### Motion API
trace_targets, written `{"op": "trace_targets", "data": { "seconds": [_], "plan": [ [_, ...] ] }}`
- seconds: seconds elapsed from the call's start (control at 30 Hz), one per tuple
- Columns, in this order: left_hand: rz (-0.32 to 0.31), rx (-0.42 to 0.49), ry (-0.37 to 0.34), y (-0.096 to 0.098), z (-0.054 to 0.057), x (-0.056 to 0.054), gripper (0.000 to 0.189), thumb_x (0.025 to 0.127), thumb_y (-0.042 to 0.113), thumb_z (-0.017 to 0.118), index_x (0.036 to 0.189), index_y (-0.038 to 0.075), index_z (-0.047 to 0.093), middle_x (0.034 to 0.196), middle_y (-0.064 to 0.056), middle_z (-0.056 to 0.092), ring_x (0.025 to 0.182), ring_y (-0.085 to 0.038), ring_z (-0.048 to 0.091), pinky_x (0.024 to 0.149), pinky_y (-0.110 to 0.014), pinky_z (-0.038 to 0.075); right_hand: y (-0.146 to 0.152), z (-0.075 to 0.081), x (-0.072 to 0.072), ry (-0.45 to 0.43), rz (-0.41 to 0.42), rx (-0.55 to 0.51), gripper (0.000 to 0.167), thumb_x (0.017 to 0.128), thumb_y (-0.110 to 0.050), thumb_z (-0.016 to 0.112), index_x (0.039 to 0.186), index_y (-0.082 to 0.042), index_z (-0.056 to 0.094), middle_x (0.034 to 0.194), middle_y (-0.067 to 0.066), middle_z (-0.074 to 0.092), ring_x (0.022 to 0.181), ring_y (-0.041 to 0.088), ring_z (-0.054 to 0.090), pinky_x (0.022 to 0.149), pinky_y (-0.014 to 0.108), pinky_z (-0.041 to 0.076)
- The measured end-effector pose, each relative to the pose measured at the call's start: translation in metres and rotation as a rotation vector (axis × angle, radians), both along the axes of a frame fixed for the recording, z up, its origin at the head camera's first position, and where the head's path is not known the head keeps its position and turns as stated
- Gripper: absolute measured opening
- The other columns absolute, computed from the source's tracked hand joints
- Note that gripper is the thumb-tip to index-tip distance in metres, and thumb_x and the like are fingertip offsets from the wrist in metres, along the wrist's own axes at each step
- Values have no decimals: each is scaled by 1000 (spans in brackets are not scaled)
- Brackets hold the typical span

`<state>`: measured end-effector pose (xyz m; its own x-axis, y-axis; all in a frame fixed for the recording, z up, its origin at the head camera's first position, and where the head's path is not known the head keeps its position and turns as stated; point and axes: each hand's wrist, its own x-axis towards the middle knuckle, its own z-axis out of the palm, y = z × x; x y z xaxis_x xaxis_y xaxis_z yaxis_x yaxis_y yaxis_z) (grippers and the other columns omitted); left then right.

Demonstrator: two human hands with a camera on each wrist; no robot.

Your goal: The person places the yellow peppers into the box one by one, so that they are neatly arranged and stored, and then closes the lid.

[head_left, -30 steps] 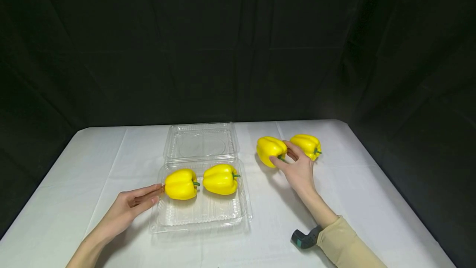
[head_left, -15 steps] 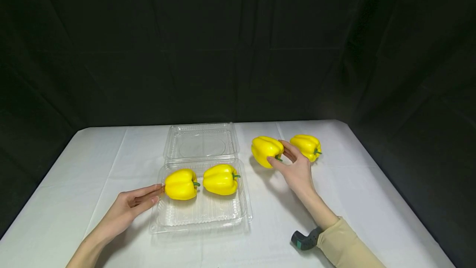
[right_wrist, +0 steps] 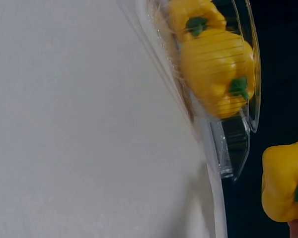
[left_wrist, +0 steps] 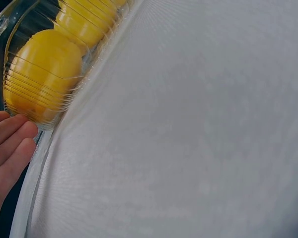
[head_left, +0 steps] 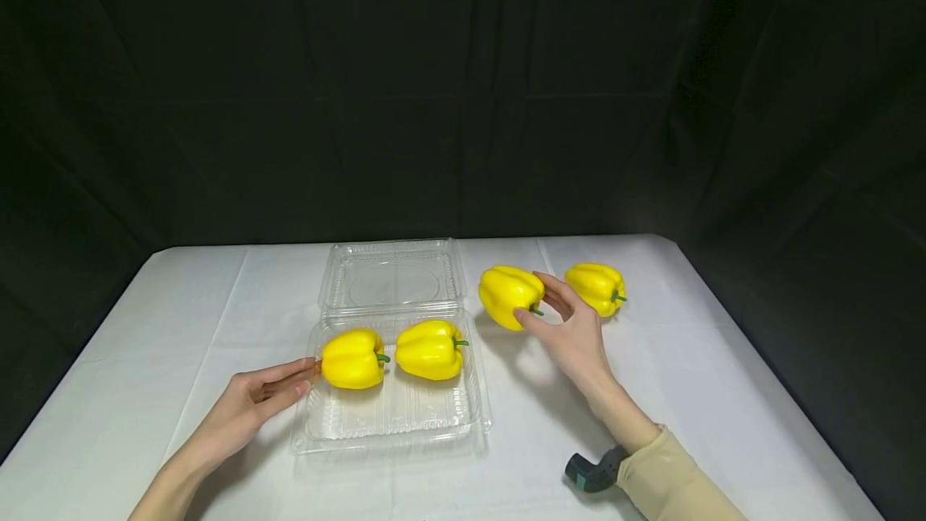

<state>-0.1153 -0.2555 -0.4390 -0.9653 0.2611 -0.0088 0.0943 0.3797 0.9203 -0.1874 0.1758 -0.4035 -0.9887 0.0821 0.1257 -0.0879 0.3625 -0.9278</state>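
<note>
My right hand [head_left: 575, 332] holds a yellow bell pepper [head_left: 509, 296] between thumb and fingers, raised above the table to the right of a clear plastic clamshell container [head_left: 391, 427]. Its green stem points right, towards the palm. The right wrist view catches this bell pepper [right_wrist: 283, 183] with only a bit of fingertip below it. My left hand [head_left: 235, 416] pinches the container's left edge, the fingers [left_wrist: 17, 131] lying against the ribbed outer wall. Inside lie two more yellow bell peppers on their sides, a left one [head_left: 352, 358] and a right one [head_left: 430, 350].
Another yellow bell pepper [head_left: 596, 289] lies on the white tablecloth [head_left: 723, 400] behind my right hand. The container's lid [head_left: 392, 276] is folded back flat behind its base. A dark device [head_left: 595, 471] sits at my right sleeve [head_left: 676, 477]. Black cloth [head_left: 463, 103] hangs beyond the table.
My right hand has carried its bell pepper left towards the container, away from the bell pepper on the cloth. The left hand and the container have stayed where they were.
</note>
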Motion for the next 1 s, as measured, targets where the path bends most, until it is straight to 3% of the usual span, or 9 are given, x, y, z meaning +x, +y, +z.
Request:
{"op": "trace_targets", "data": {
  "seconds": [0.47, 0.73, 1.0],
  "plan": [
    [-8, 8, 5, 0, 0, 0, 45, 100, 26, 63, 138, 2, 58, 132, -9, 66, 112, -1, 63, 93, -15, 47, -11, 10, 9, 71, 75, -41, 63, 84, -19, 83, 140, -15, 56, 141, 3, 58, 130, 19, 54, 113, 42, 40],
    [-11, 13, 15, 0, -1, -1, 45, 100, 25, 63, 138, 2, 58, 131, -9, 66, 111, -2, 64, 94, -15, 47, -18, 14, 15, 153, 128, -43, 61, 82, -12, 83, 138, -10, 57, 138, 5, 58, 128, 19, 56, 111, 28, 42],
    [-15, 23, 21, 0, -1, -1, 45, 100, 24, 62, 138, 1, 58, 131, -9, 66, 112, -1, 64, 94, -14, 47, -22, 15, 19, 189, 161, -60, 61, 81, -7, 83, 137, -7, 57, 134, 7, 57, 127, 20, 56, 110, 25, 41]
  ]
}}
